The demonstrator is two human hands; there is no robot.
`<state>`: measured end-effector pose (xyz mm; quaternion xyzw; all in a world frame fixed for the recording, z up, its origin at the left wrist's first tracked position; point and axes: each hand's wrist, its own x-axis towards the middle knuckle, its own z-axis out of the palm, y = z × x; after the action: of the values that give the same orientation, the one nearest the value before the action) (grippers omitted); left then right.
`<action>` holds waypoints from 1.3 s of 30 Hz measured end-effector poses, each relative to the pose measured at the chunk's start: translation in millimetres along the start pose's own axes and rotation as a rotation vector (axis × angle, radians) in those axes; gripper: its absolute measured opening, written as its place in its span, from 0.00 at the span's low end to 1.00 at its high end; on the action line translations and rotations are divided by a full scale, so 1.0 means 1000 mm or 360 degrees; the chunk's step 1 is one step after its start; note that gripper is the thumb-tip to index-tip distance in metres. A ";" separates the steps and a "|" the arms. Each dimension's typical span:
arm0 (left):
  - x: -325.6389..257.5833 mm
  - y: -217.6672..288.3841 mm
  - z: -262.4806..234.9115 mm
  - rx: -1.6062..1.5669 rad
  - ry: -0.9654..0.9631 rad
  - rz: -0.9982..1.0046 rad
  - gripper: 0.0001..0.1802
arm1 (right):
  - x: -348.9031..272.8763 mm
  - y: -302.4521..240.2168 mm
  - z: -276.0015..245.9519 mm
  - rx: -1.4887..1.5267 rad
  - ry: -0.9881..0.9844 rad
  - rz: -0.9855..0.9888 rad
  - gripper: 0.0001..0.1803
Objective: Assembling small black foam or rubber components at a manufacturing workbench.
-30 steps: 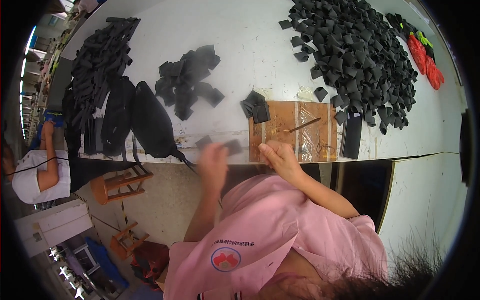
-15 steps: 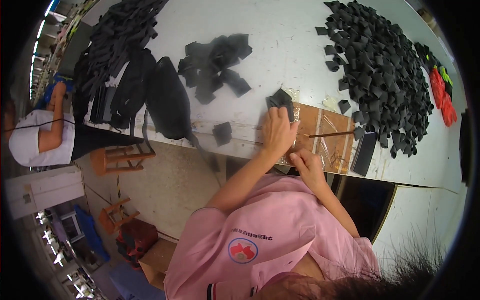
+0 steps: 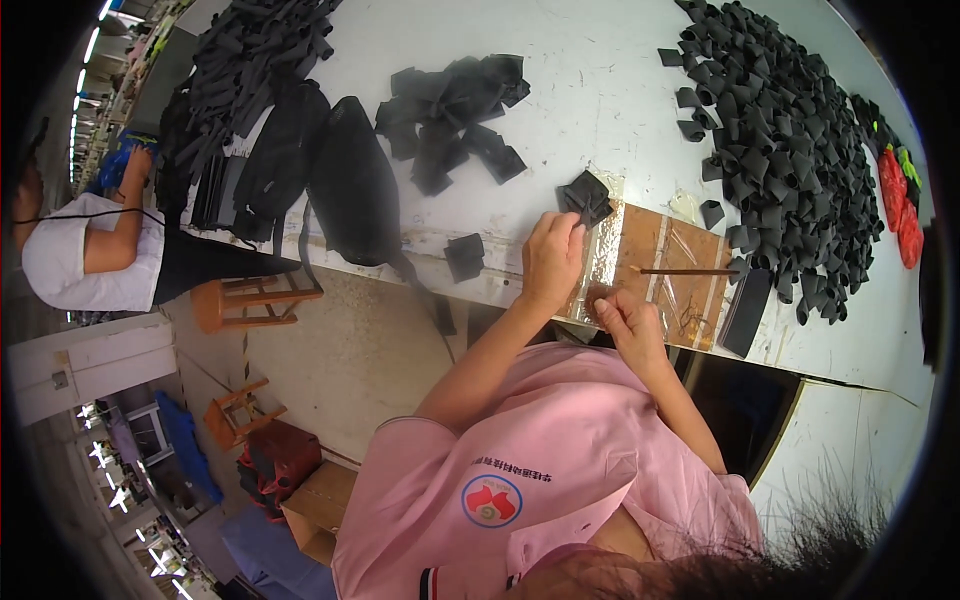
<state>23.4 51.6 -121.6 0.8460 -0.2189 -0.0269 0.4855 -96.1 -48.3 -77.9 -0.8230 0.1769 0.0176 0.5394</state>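
A small folded black fabric piece (image 3: 585,197) lies on clear tape at the left edge of a brown board (image 3: 645,240). My left hand (image 3: 553,258) is just on the near side of this piece, fingers curled together and fingertips close to its lower edge. Whether anything is between them is hidden. Over the board's near edge is my right hand (image 3: 632,322), closed with thumb against fingers; what it may hold cannot be made out. A thin brown stick (image 3: 690,271) with a dark end lies across the board. Left of my left hand is a single black piece (image 3: 464,258).
A big heap of folded black pieces (image 3: 790,150) covers the table's right side. Farther left lie a looser cluster (image 3: 450,105), large black fabric parts (image 3: 352,190) and a pile of black strips (image 3: 250,70). A dark block (image 3: 745,310) stands by the board. Another person (image 3: 100,250) works at far left.
My left hand has drawn back from the black piece toward me and to the left; the piece stays on the tape. My right hand keeps near the board's edge. The whole view has shifted slightly.
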 end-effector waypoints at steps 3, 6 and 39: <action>-0.002 -0.009 -0.004 0.0052 -0.0044 0.0108 0.13 | 0.004 -0.003 0.004 -0.0042 -0.0018 0.0000 0.12; -0.013 -0.007 -0.014 0.0220 0.0171 0.0287 0.15 | 0.005 0.002 0.009 -0.0038 -0.0042 -0.0004 0.12; 0.007 -0.002 0.000 0.0563 -0.0188 0.0410 0.09 | -0.012 -0.011 -0.013 -0.0105 0.0246 -0.0226 0.07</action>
<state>30.0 49.8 -121.8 0.8800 -0.3544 0.0246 0.3152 -106.5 -53.0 -60.2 -0.8497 0.1585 -0.0785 0.4966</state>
